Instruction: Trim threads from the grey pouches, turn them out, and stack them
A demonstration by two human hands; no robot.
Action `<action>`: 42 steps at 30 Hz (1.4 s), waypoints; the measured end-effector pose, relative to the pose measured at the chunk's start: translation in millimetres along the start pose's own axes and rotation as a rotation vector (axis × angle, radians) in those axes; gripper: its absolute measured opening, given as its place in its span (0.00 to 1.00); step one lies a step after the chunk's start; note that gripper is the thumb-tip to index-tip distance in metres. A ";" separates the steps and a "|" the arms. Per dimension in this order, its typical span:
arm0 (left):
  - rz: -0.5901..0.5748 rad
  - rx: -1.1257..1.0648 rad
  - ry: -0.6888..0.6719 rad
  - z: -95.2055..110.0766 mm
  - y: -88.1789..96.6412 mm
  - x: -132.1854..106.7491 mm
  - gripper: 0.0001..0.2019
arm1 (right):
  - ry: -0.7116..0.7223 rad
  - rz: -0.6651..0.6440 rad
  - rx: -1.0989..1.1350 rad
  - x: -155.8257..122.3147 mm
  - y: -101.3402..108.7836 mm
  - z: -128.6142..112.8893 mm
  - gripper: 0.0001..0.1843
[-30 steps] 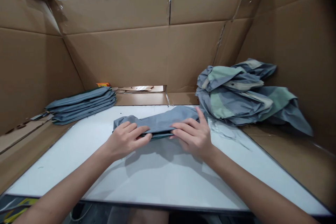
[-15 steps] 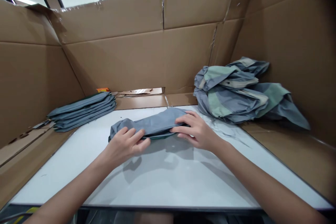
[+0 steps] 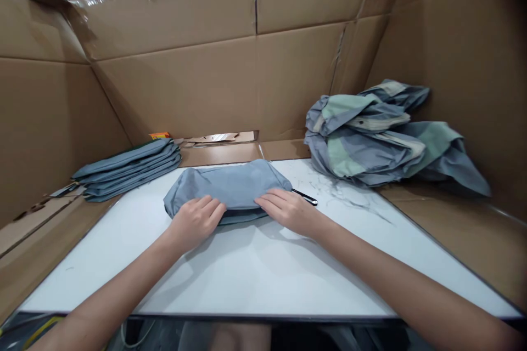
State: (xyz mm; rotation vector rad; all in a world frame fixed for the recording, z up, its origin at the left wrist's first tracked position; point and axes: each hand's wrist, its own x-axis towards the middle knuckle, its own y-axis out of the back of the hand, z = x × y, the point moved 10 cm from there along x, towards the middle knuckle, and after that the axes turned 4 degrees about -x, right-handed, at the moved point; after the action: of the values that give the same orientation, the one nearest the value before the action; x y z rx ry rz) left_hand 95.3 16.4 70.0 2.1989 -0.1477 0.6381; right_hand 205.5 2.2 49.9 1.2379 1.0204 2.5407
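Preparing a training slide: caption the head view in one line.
Left hand and right hand press folded grey fabric on a white board.

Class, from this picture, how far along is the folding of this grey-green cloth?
Done: a folded stack lies at the left. In hand: one cloth piece, pressed flat under the left hand and right hand. Left: the crumpled heap at the right.

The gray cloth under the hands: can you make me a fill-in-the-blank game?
The left hand and right hand rest on the gray cloth, which lies on a board that is ____.
The flat stack lies to the ____ of the cloth.
The walls are made of ____.
The small black tool lies nearest the ____ hand.

Missing words: white; left; cardboard; right.
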 end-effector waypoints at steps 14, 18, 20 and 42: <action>0.104 -0.145 0.046 -26.5 11.1 -0.8 0.13 | 0.167 0.014 -0.037 -12.4 2.4 -13.3 0.19; -0.025 -0.206 0.187 -45.8 2.7 7.9 0.09 | 0.103 0.022 -0.105 -5.5 2.0 -12.6 0.15; -0.014 -0.163 0.166 -43.6 9.0 10.8 0.09 | 0.097 0.090 -0.170 -0.6 9.8 -8.6 0.05; 0.137 0.095 -0.150 -2.4 38.7 17.0 0.04 | 0.016 -0.322 0.238 19.2 31.5 22.3 0.24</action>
State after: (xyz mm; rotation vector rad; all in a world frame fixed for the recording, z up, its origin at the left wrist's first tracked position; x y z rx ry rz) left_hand 97.1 -5.4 106.3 2.3429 -0.3553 0.5646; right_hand 214.5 -2.7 91.8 1.0056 1.4306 2.2372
